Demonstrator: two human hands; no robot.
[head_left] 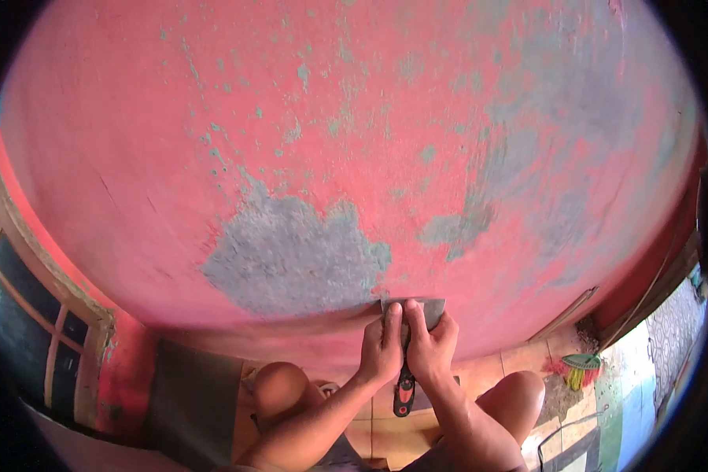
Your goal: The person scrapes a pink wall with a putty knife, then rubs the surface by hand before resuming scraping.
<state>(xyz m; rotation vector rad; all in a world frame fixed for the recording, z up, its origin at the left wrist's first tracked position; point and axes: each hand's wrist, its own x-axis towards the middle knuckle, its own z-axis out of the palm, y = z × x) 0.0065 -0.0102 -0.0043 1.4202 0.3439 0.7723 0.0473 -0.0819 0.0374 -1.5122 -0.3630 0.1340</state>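
A scraper point(404, 388) with a wide metal blade and a black and red handle is held between both hands. The blade's edge touches the pink wall point(330, 102), just below and right of a large bare grey patch point(291, 256). My left hand point(381, 346) is closed on the scraper from the left, its thumb on the blade. From the right, my right hand point(433, 342) is closed on it too, thumb against the blade. The lower part of the handle points down, below both hands.
Tiled floor point(519, 360) lies below the wall, with my bent knees on either side of my arms. At the left is a window frame point(55, 322). A broom head with green and yellow bristles point(580, 370) lies at the lower right, near a doorway.
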